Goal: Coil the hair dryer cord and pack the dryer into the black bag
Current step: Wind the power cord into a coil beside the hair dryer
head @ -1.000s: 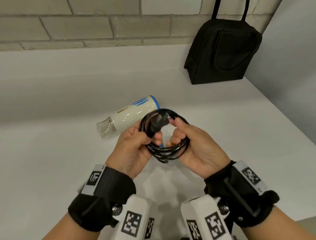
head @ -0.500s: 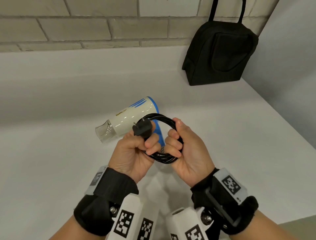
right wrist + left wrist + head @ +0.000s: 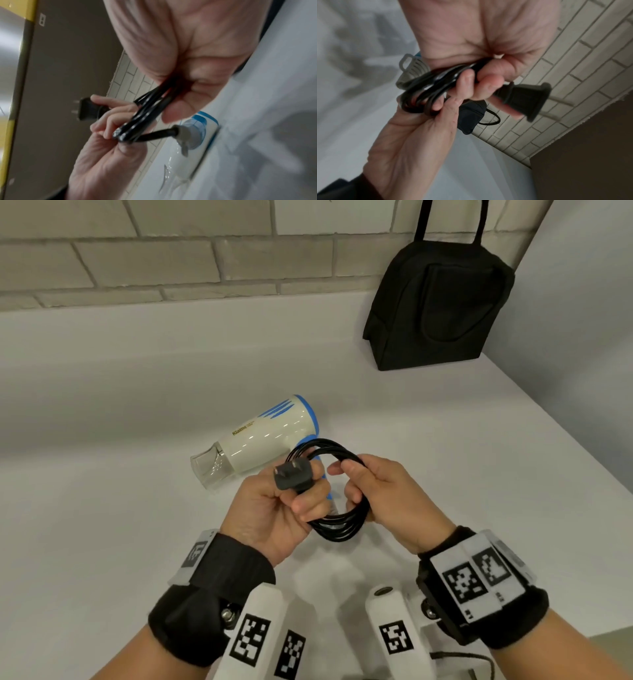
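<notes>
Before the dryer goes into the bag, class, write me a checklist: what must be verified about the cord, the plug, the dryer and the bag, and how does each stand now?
1. Cord gathered into loops: ok, several turns bundled together.
2. Coil held firmly: ok, right hand grips one side, left hand the other.
3. Plug under control: ok, pinched in the left hand, prongs pointing away.
4. Coil secured with a tie or wrap: not ok, none visible.
5. Hair dryer ready to lift: ok, lying on the white table, cord attached at its handle.
6. Black bag open: cannot tell, it stands upright against the wall, its top unseen.
</notes>
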